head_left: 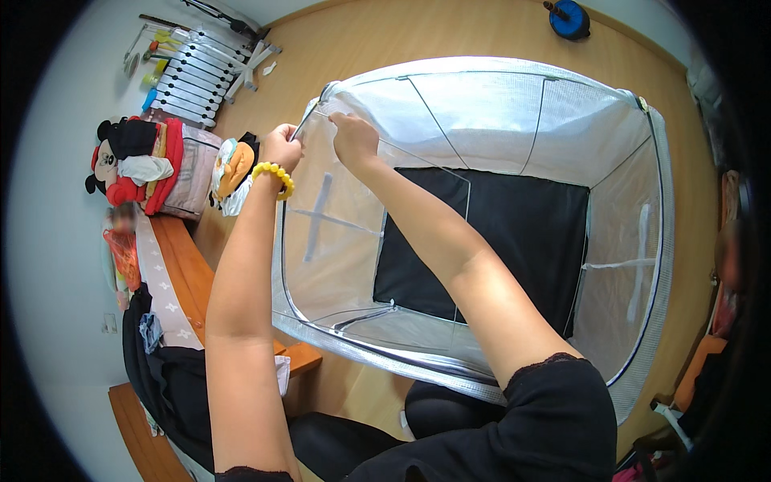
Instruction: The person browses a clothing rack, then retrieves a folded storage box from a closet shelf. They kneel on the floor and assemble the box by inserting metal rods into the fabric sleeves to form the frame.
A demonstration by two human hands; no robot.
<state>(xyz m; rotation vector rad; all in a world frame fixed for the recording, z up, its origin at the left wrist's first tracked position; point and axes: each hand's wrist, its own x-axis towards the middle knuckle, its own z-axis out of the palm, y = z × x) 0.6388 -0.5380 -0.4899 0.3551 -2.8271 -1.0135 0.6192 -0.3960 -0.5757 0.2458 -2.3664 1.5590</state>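
Note:
A large open-topped box of white, partly see-through fabric (pixel 498 96) on a thin rod frame stands before me, with a black bottom panel (pixel 514 233). Both my hands are at its far left corner. My left hand (pixel 283 149), wearing a yellow bead bracelet (pixel 273 173), is closed on the dark-edged rim (pixel 303 124) just below the corner. My right hand (pixel 355 140) is closed in a pinch inside the corner, fingertips at a thin light strand or rod end; its exact kind is too small to tell. A thin rod (pixel 426 157) runs from near there across the opening.
On the left are a wooden bench (pixel 183 269), a fabric storage bin (pixel 197 173) piled with clothes, plush toys (pixel 234 165) and a white rack (pixel 197 76). A blue wheel (pixel 569 20) lies on the wooden floor (pixel 353 40) at the far side. Dark clothing (pixel 173 377) drapes the bench.

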